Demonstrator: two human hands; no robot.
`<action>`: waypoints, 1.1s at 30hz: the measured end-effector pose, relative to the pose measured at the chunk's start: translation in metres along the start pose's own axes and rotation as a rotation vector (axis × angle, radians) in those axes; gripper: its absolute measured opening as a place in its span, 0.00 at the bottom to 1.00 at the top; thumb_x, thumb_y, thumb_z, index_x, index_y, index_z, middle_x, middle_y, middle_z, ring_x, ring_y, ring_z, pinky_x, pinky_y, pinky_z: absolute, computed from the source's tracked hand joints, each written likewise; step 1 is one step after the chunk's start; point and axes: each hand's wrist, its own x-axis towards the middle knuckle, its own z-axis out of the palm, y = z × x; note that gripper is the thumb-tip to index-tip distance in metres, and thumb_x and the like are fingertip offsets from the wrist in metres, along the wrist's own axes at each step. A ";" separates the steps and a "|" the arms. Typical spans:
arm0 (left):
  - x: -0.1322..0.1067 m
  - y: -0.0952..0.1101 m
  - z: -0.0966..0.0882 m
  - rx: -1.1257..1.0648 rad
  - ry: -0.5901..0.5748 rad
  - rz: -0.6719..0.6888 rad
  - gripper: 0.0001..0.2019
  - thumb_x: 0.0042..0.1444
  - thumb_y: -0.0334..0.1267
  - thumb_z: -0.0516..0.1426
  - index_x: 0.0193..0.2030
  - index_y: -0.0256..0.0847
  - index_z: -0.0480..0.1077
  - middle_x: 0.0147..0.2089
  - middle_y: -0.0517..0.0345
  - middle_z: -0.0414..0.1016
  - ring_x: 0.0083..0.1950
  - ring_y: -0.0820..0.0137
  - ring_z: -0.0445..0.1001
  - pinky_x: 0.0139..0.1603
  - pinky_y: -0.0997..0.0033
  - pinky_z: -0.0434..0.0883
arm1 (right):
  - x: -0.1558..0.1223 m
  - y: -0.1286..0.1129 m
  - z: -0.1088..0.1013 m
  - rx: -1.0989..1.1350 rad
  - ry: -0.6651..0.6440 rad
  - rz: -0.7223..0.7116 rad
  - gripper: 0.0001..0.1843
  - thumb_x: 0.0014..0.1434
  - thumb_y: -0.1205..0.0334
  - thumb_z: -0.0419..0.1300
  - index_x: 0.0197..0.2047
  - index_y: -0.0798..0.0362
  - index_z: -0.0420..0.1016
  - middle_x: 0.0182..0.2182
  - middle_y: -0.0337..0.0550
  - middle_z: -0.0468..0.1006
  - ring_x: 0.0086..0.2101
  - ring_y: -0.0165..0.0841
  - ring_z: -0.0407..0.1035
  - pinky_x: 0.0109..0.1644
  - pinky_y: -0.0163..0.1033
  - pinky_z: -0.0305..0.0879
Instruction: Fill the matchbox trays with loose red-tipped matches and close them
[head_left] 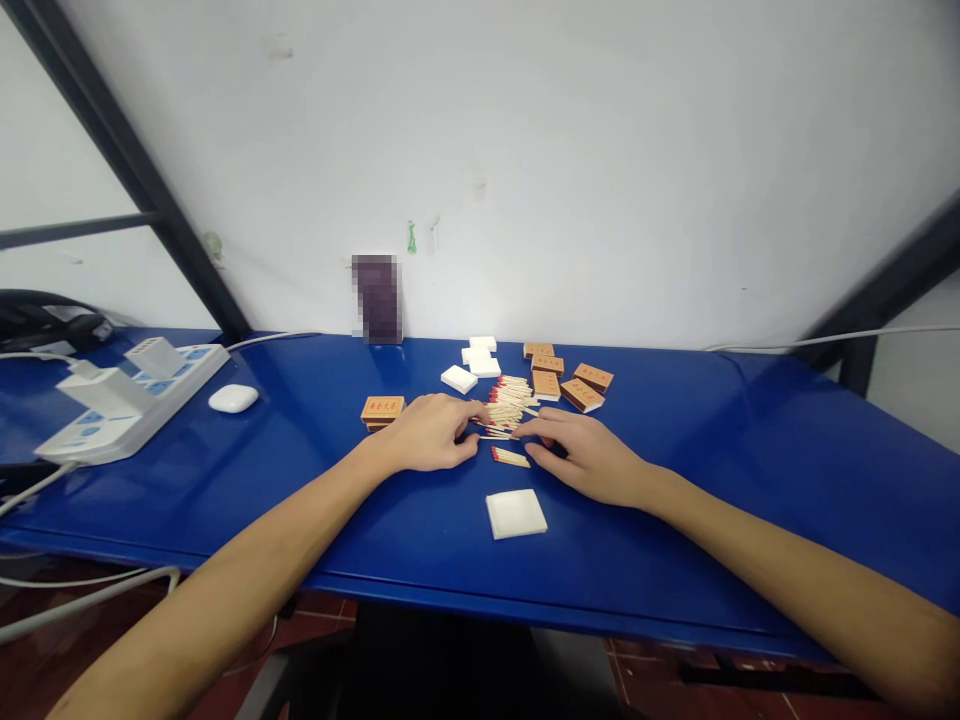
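Note:
A heap of red-tipped matches (511, 402) lies on the blue table (720, 480). My left hand (429, 432) rests palm down at the heap's near left edge, fingers curled and pinching at a few matches. My right hand (585, 455) lies at the near right edge, its fingers reaching in among the matches. A small bundle of matches (510, 457) lies between both hands. A white matchbox tray (516, 514) sits just in front of them. An orange matchbox sleeve (382, 408) lies left of my left hand.
Several orange matchbox sleeves (570, 382) and white trays (474, 362) lie behind the heap. A white power strip (127, 398) with plugs and a white earbud case (233, 398) sit at the left. A dark pixelated object (377, 298) stands against the wall.

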 end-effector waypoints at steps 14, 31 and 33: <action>-0.001 0.000 -0.001 -0.013 -0.013 -0.003 0.09 0.50 0.33 0.53 0.39 0.42 0.67 0.23 0.66 0.70 0.25 0.72 0.65 0.27 0.71 0.53 | 0.000 0.000 0.000 0.021 0.018 -0.013 0.13 0.65 0.63 0.52 0.48 0.51 0.75 0.31 0.42 0.72 0.31 0.32 0.66 0.33 0.37 0.60; 0.003 -0.001 0.006 0.041 0.020 0.045 0.10 0.62 0.38 0.51 0.45 0.42 0.72 0.27 0.61 0.72 0.29 0.71 0.70 0.30 0.73 0.58 | 0.001 0.000 0.000 0.046 0.046 -0.005 0.09 0.64 0.63 0.53 0.44 0.52 0.73 0.28 0.39 0.70 0.29 0.31 0.64 0.33 0.36 0.58; 0.003 0.000 0.006 0.047 0.025 0.042 0.11 0.63 0.39 0.51 0.47 0.42 0.72 0.28 0.60 0.72 0.30 0.70 0.71 0.31 0.73 0.60 | 0.001 0.000 0.000 0.043 0.051 -0.009 0.10 0.64 0.63 0.53 0.45 0.52 0.74 0.29 0.40 0.71 0.29 0.32 0.64 0.34 0.36 0.59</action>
